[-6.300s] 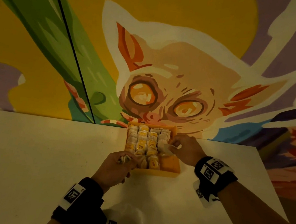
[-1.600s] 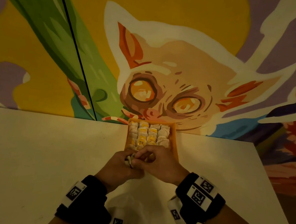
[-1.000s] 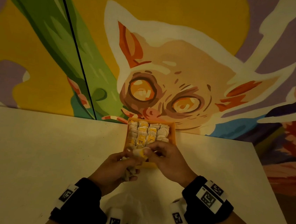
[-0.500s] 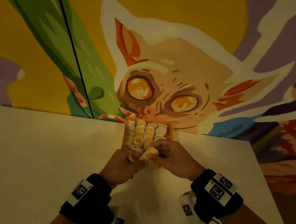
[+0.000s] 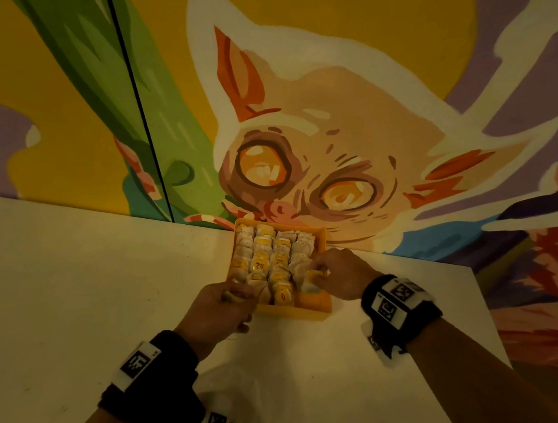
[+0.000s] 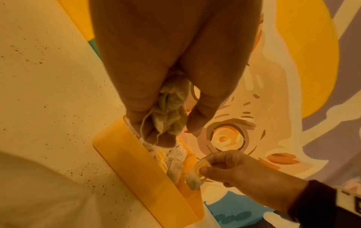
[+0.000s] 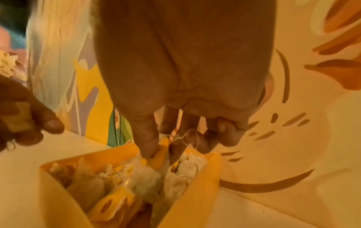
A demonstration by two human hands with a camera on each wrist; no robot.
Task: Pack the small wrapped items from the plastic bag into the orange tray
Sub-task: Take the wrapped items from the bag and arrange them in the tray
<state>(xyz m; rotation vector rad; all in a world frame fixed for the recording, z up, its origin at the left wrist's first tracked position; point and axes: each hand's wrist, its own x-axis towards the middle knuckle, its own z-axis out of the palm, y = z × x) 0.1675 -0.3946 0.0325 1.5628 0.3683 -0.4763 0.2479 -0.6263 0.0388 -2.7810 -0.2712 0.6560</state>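
The orange tray (image 5: 311, 313) stands against the painted wall, filled with rows of small wrapped tea bags (image 5: 260, 264) with yellow tags. My right hand (image 5: 319, 277) is over the tray's right column and pinches a tea bag (image 7: 158, 155) by its yellow tag, lowering it among the others. My left hand (image 5: 232, 297) hovers at the tray's near left corner, fingers curled round a bunch of tea bags (image 6: 171, 112) with a string hanging out. The plastic bag (image 5: 237, 400) lies on the table beneath my left wrist.
The white table (image 5: 55, 291) spreads wide to the left; its right edge (image 5: 489, 323) runs close past my right forearm. The mural wall (image 5: 315, 112) rises directly behind the tray.
My right hand took a tea bag from my left hand and carried it right, over the tray's right column. My left hand stayed at the tray's near left corner, still holding bags.
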